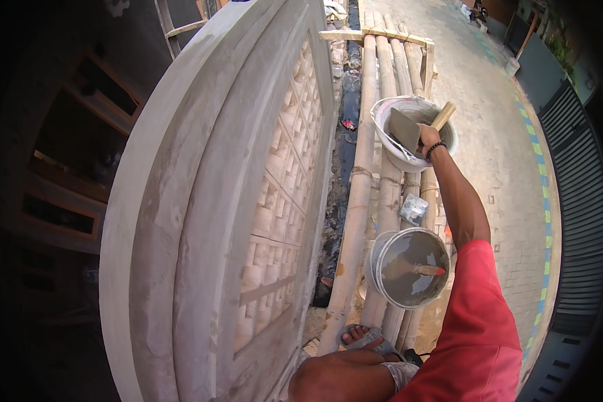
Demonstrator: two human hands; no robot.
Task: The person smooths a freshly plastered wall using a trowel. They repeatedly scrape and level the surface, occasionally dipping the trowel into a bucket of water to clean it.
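Observation:
My right arm, in a red sleeve, reaches forward to a white bucket [384, 115] standing on bamboo poles. In it my right hand [430, 139], with a dark beaded bracelet at the wrist, is closed on a trowel with a flat grey blade [404, 130]. The blade is tilted over the bucket's inside. A pale wooden handle [443, 116] sticks up beyond the hand; whether it belongs to the same tool I cannot tell. Nearer to me a second bucket [380, 281] contains grey liquid, with a red-tipped wooden handle [427, 270] lying in it. My left hand is out of the picture.
A grey plastered wall [201, 201] with a latticed panel [281, 181] rises at left. Bamboo poles [360, 194] form a platform beside a dark gutter [350, 100]. A small silvery packet [414, 209] lies between the buckets. Paved street [502, 161] and a metal gate [576, 214] are right.

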